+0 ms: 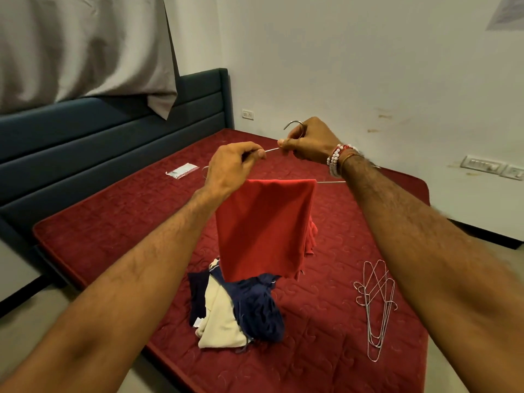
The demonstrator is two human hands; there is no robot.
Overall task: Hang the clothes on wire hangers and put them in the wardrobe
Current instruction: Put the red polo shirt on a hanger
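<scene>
Your red quilted mattress (99, 222) fills the middle and bottom of the frame. The dark blue headboard (85, 143) runs along its left edge, and a grey curtain (85, 46) hangs over that in the upper left.

At the centre, the red cloth (263, 228) is draped over the bottom bar of a wire hanger (270, 150) and hangs straight down. Its lower edge comes in front of the pile of clothes (235, 310), navy and cream, heaped on the mattress at lower centre; you cannot tell whether they touch. At lower right a bunch of spare hangers (377, 304) lies flat on the mattress, well apart from the pile.

Your left hand (232, 168), just above the cloth's upper left corner, pinches the hanger's sloping wire between thumb and fingertips. Your right hand (312, 140), just to its right, has its fingers curled round the wire below the hook, which pokes out above the knuckles. Beaded bracelets (336, 158) circle that wrist.

A small white-and-red packet (181, 170) lies on the mattress left of centre, and a white socket (247, 114) sits on the wall above the mattress's far edge.
</scene>
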